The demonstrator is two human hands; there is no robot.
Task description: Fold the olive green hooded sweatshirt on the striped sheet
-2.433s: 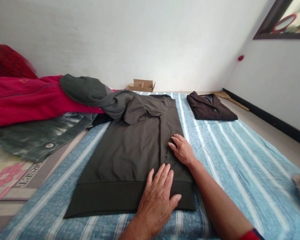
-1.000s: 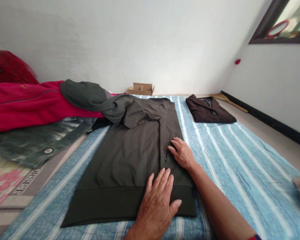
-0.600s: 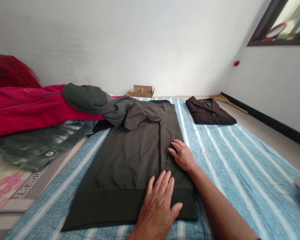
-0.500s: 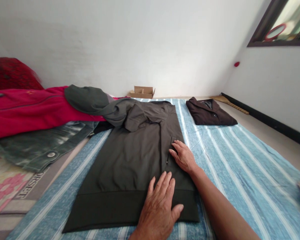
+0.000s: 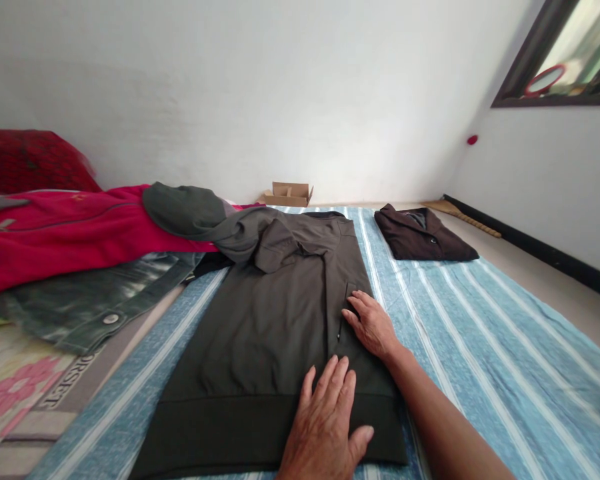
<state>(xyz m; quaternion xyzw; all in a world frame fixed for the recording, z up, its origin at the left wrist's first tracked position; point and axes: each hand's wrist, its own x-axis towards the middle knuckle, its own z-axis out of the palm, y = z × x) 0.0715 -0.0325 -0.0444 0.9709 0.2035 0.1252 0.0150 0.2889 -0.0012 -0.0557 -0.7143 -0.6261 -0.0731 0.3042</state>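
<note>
A dark grey-green jacket point(image 5: 260, 327) lies spread out on a blue and white striped sheet point(image 5: 445, 327), its wide hem band nearest me. Palm down, my left hand point(image 5: 325, 420) rests flat on the jacket across the hem band, fingers stretched and thumb out to the side. Farther up, my right hand point(image 5: 373, 327) lies on the jacket's right side, beside a short zipped pocket point(image 5: 340, 327), with its fingers extended. Neither hand grasps anything. One sleeve point(image 5: 275, 247) is folded across the upper part of the jacket.
To the left, a pink-red garment point(image 5: 80, 233) lies over dark denim point(image 5: 105, 300). A folded dark brown garment point(image 5: 425, 233) sits at the far right of the sheet. By the wall stand an open cardboard box point(image 5: 287, 194) and a wooden-looking stick point(image 5: 475, 223).
The whole view has shifted slightly, so everything appears a little lower. Both hands stay on the jacket in nearly the same places; the jacket looks unchanged.
</note>
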